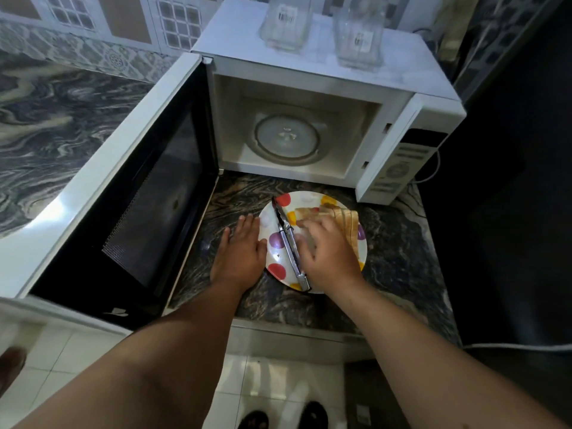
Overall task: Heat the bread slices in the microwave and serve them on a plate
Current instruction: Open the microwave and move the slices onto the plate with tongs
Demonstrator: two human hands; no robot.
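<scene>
bread slices point(348, 226) part hidden by r hand point(328, 258) | r fingers grip unclear | l hand point(240, 252) flat, fingers wide

We see two bare forearms with no sleeves, no watch and no rings on the left hand point(240, 253) or the right hand point(328, 253). Below the plate point(309, 198), at the bottom edge, we see two dark shoes or sandals point(283, 416); their exact kind we cannot tell.
</scene>
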